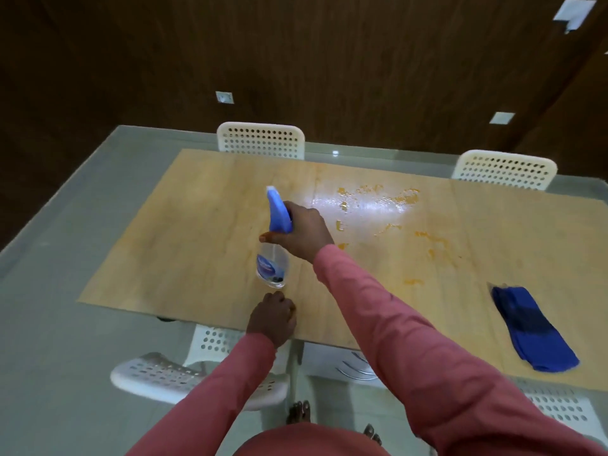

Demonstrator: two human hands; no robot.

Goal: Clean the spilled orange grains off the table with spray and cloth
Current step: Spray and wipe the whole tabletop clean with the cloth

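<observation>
At the bottom of the frame, two pink sleeves reach up from the person's body, with bare toes showing on the pale floor between them. Just above, white perforated chairs sit tucked at the near edge of the wooden table.

The left hand rests at that near edge, below centre, its fingers curled under against the tabletop and holding nothing. Just above it stands the spray bottle, clear-bodied with a blue label and a blue trigger head, its base close to the left hand's knuckles. The right hand grips the bottle at the neck below the trigger head, fingers wrapped round it and thumb pointing to the left; whether the base is touching the table cannot be told.

At lower right of the frame, a blue cloth lies flat on the table, well apart from both hands.

Further up, right of centre, the orange grains are smeared in wet, glossy patches, with thinner streaks trailing down toward the cloth.

Beyond the far edge, two more white chairs stand before a dark wooden wall.
</observation>
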